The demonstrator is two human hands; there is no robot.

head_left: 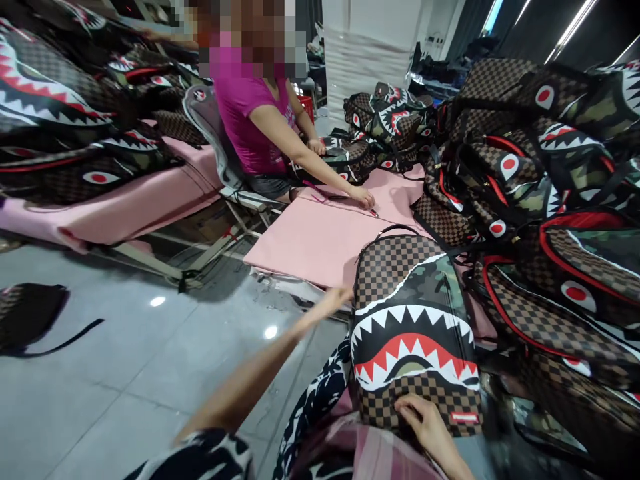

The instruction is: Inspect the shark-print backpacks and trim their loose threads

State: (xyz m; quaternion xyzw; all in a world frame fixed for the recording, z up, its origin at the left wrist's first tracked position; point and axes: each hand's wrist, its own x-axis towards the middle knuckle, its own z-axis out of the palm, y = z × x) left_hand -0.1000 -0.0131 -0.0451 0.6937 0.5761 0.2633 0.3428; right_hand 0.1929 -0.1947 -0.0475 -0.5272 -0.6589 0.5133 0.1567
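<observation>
A brown checkered backpack (410, 320) with a shark-mouth print and camouflage patch lies in front of me, its top on the pink table (310, 247) and its bottom on my lap. My left hand (334, 300) reaches along the backpack's left side near its top; its fingers are partly hidden behind the bag. My right hand (425, 419) rests on the bottom edge of the backpack, fingers curled over the checkered fabric.
A person in a magenta shirt (250, 120) sits across the table, one hand (363, 197) flat on the pink surface. Several matching backpacks are piled at right (540, 173) and on the left table (65, 120). One bag (30, 317) lies on the grey floor.
</observation>
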